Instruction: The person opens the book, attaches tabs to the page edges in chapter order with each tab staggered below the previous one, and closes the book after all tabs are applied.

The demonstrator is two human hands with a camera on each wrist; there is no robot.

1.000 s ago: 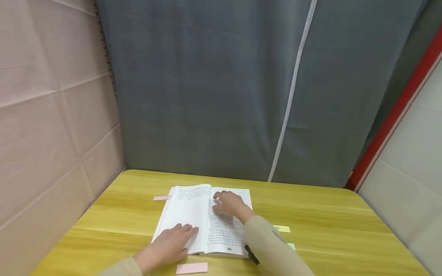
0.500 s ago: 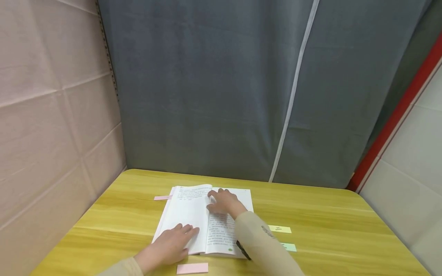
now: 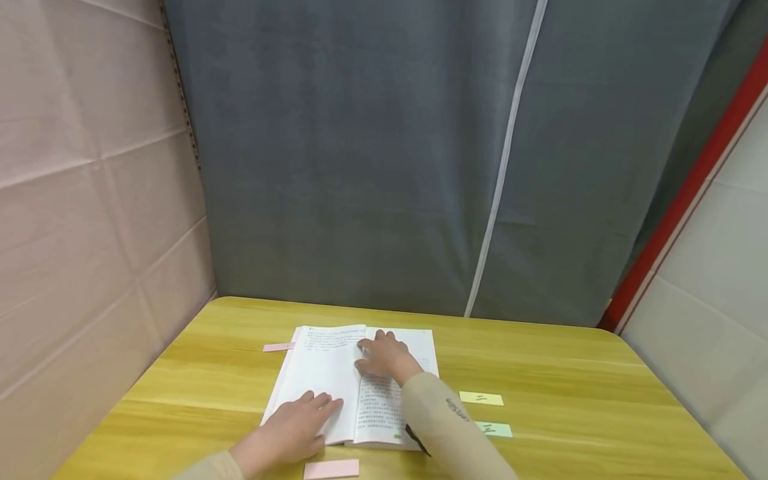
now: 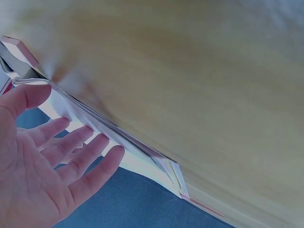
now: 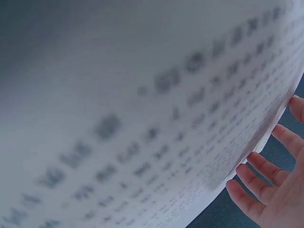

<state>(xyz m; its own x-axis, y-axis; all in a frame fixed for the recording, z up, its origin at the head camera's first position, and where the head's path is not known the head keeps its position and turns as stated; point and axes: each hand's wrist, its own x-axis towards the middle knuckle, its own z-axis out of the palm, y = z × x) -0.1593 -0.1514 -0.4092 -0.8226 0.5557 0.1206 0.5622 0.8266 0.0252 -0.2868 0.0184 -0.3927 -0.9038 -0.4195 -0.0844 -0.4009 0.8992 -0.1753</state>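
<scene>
left hand [image 3: 294, 430] lies flat, fingers straight, on the book [image 3: 327, 380], open at mid-table [image 3: 570, 407], pinning its left page. right hand [image 3: 384, 357] presses near the gutter, apparently flattening the right page, fingers relaxed.

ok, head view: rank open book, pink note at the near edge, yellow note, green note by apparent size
1. open book, by far.
2. pink note at the near edge, though it lies nearest the camera, so unsure.
3. yellow note and green note: look alike, no ranking.
</scene>
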